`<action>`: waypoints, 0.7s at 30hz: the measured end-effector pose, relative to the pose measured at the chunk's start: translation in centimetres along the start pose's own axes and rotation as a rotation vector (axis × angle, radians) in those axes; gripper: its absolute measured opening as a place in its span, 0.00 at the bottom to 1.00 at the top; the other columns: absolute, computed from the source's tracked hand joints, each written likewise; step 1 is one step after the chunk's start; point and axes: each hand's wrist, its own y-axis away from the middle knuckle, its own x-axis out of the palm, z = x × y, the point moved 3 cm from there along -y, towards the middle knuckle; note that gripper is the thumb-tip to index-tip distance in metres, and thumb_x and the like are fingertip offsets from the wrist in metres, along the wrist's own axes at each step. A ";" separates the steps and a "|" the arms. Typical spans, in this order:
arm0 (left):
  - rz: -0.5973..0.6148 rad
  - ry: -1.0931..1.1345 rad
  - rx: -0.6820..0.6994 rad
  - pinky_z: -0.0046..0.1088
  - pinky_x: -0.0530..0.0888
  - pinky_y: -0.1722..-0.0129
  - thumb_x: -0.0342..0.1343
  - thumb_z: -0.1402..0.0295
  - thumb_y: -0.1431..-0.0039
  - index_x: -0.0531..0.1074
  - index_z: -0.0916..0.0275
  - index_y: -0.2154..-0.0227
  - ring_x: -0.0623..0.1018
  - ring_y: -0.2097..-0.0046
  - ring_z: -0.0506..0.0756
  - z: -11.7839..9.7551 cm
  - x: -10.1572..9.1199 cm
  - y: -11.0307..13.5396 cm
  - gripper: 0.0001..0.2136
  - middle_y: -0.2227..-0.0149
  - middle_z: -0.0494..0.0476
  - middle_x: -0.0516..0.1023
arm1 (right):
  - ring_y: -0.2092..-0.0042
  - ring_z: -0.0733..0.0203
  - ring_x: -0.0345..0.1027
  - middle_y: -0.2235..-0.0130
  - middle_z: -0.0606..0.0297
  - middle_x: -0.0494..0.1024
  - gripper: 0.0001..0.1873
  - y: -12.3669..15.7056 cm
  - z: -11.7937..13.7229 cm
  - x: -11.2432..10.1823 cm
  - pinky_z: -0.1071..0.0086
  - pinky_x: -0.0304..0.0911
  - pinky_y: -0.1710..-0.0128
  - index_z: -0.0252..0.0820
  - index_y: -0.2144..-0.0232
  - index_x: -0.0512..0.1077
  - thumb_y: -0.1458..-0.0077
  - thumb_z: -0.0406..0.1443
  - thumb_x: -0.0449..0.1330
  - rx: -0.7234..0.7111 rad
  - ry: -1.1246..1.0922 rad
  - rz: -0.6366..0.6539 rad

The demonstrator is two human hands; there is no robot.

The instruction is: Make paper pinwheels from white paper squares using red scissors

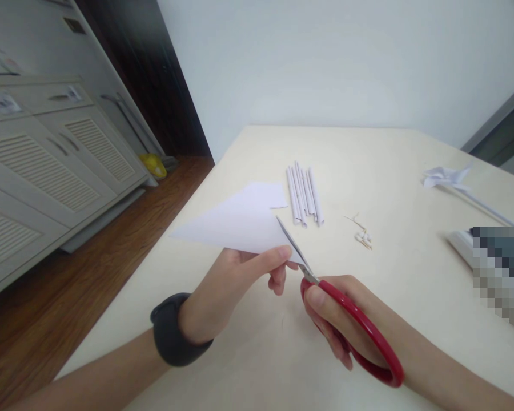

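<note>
My left hand pinches the lower edge of a white sheet of paper, thumb on top and fingers beneath. The sheet is held above the table and tapers to a point on the left. Red-handled scissors are in my right hand, fingers wrapped round the handles. Their blades reach up and left along the paper's right edge, close to my left thumb; part of the lower blade is hidden by the paper. Just beyond the sheet lie several rolled white paper tubes, side by side.
A white paper pinwheel on a stick lies at the right of the cream table. Some small cotton-tipped pieces lie right of the tubes. A blurred-out object is at the right edge. A louvered cabinet stands left.
</note>
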 end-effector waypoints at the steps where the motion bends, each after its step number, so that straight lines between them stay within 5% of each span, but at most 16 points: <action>1: 0.003 0.009 0.003 0.24 0.65 0.73 0.52 0.66 0.43 0.66 0.62 0.84 0.66 0.76 0.48 0.0 0.0 0.0 0.15 0.82 0.48 0.66 | 0.85 0.72 0.56 0.87 0.72 0.61 0.26 0.0 0.0 0.0 0.78 0.52 0.83 0.40 0.83 0.57 0.45 0.53 0.47 0.005 0.011 -0.008; 6: -0.019 0.087 0.031 0.25 0.66 0.75 0.50 0.66 0.42 0.65 0.63 0.87 0.66 0.75 0.49 -0.1 -0.1 -0.3 0.18 0.79 0.51 0.67 | 0.84 0.72 0.56 0.87 0.72 0.62 0.26 -0.2 0.2 -0.3 0.79 0.51 0.84 0.40 0.84 0.56 0.44 0.51 0.46 0.018 0.013 -0.024; 11: -0.131 0.176 0.085 0.26 0.66 0.77 0.51 0.69 0.44 0.68 0.62 0.76 0.65 0.77 0.49 -0.7 -0.1 -0.2 0.06 0.78 0.48 0.66 | 0.84 0.72 0.56 0.87 0.72 0.62 0.25 -0.1 0.3 -0.6 0.78 0.52 0.82 0.40 0.86 0.56 0.45 0.48 0.51 -0.029 0.053 -0.020; 16: -0.216 0.003 0.121 0.27 0.67 0.75 0.50 0.67 0.45 0.61 0.62 0.88 0.67 0.76 0.50 -0.9 -0.1 0.1 0.17 0.83 0.50 0.64 | 0.82 0.69 0.55 0.87 0.71 0.61 0.26 0.2 0.1 -0.4 0.74 0.52 0.78 0.40 0.86 0.56 0.44 0.50 0.48 -0.081 0.042 0.014; 21: -0.237 -0.054 0.119 0.27 0.67 0.74 0.49 0.66 0.45 0.59 0.61 0.89 0.68 0.76 0.51 -0.8 -0.1 0.1 0.18 0.85 0.50 0.64 | 0.79 0.67 0.56 0.86 0.70 0.60 0.27 0.4 0.3 0.0 0.71 0.54 0.73 0.41 0.85 0.57 0.41 0.49 0.43 -0.143 -0.098 0.114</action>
